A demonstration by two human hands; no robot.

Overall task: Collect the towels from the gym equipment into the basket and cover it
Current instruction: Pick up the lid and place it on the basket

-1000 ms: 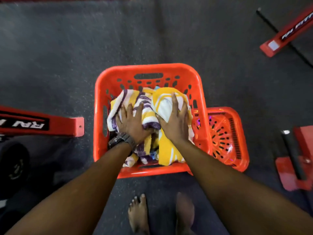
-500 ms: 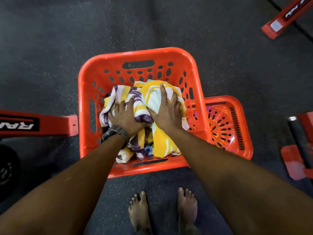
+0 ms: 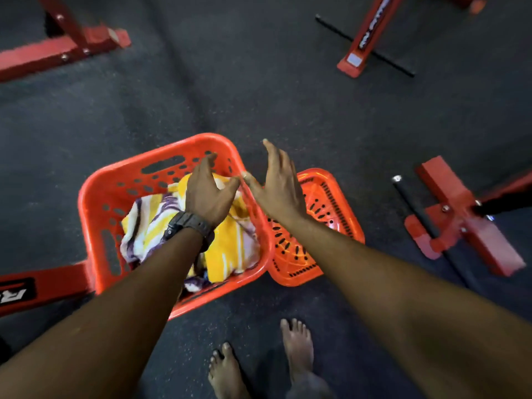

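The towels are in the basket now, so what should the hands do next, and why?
Probably reach the right hand to the orange lid lying beside the basket. The towels are inside, both hands are empty, and the basket has no cover.

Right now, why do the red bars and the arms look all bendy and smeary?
Head view: the wide-angle lens bows the arms outward and stretches the edges; the red frame at top left is smeared by motion blur; the left hand and basket look sharper; the light is dim, and the floor looks grainy.
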